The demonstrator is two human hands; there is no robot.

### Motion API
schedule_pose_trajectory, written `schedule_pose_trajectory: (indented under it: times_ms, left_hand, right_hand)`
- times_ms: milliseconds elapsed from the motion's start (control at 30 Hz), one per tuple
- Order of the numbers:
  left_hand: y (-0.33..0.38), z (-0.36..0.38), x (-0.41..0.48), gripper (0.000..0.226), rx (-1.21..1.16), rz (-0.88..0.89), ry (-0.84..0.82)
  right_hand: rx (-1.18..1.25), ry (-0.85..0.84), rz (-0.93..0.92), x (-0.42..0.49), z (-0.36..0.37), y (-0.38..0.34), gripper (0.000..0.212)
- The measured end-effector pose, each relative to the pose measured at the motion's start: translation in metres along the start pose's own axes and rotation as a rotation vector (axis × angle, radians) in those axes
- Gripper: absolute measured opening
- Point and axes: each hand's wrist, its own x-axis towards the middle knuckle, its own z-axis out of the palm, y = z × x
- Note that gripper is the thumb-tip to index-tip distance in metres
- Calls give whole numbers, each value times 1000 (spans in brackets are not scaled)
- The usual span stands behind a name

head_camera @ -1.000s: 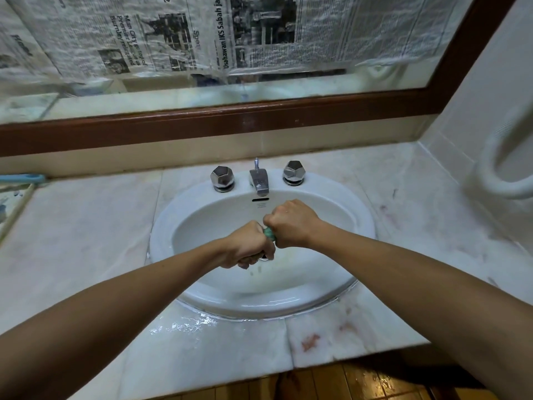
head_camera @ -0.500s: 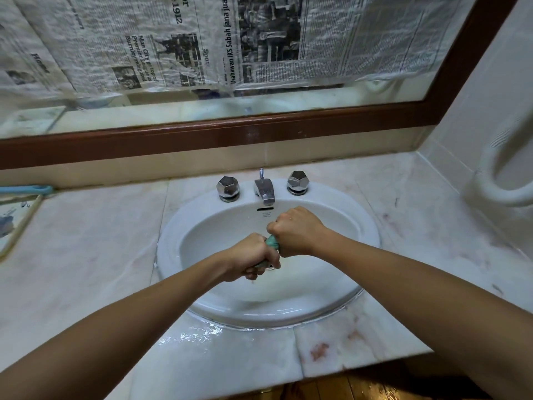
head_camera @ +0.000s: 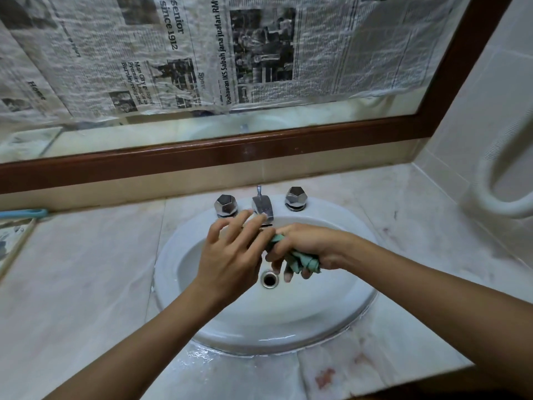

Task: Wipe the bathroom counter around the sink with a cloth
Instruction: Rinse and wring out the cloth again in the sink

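Observation:
A crumpled green cloth hangs over the white oval sink, bunched in my right hand, whose fingers curl round it above the drain. My left hand is beside it with fingers spread and straight, its fingertips close to the chrome tap and one finger near the cloth's upper end. The pale marble counter surrounds the sink, with water pooled along its front edge.
Two chrome knobs flank the tap. A wood-framed mirror covered with newspaper runs along the back. A blue handle lies at the far left. A white curved fixture is on the right wall. Reddish stains mark the counter front.
Both fists were twisting the cloth together over the basin. Now my left hand has let go and spread its fingers, and the right hand holds the bunched cloth alone.

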Motion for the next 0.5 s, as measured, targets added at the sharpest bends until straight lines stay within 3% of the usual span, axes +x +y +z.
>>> schedule_pose_trajectory:
  times_ms: [133,233,367,500]
  left_hand:
    - [-12,8,18,23,-45,25,94]
    - [-23,17,30,17,-202,-54,69]
    - [-24,22,30,6,-249,18,-87]
    - [-33,23,43,26,-121,71,-339]
  right_hand:
    - [156,-270,183,3,-15,-5,17]
    - [204,-392,196,2,-18,-8,25]
    - [73,-358,160,-2,-22,-7,35]
    - [-19,-186,1,2,-17,2,40]
